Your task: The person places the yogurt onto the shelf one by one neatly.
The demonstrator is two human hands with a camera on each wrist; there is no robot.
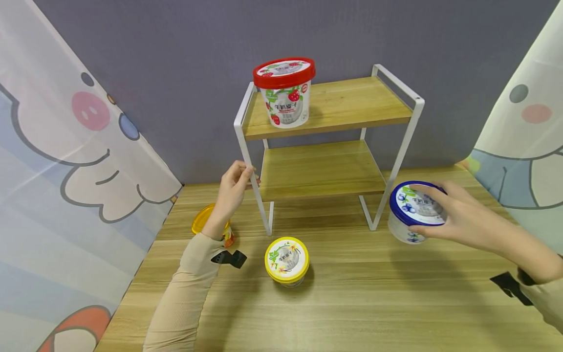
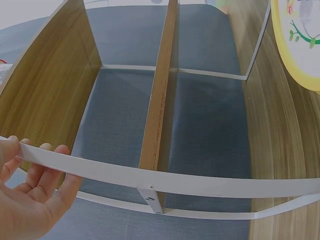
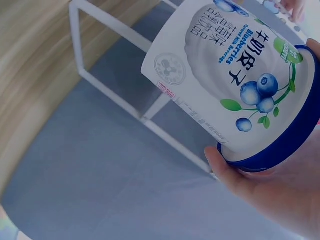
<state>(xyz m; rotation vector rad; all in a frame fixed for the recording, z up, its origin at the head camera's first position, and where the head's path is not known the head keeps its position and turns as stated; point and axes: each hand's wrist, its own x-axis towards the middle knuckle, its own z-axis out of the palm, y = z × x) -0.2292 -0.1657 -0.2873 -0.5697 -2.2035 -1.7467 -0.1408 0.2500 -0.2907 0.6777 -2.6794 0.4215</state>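
My left hand (image 1: 233, 188) grips the white front post of a two-tier shelf (image 1: 325, 168); in the left wrist view its fingers (image 2: 45, 185) curl behind the white bar (image 2: 100, 169). To the right of the shelf, my right hand (image 1: 462, 215) holds a blue-lidded blueberry tub (image 1: 406, 230) by its lid, off the table. The right wrist view shows the tub's blueberry label (image 3: 235, 75), with a thumb at the blue rim. A red-lidded strawberry tub (image 1: 287, 105) stands upright at the left end of the top shelf board.
A yellow-lidded tub (image 1: 287, 261) stands on the wooden table (image 1: 352, 303) in front of the shelf. An orange-lidded tub (image 1: 202, 220) is partly hidden behind my left forearm. A grey wall panel (image 1: 211, 98) rises behind, with cartoon-printed cloths (image 1: 57, 161) at both sides.
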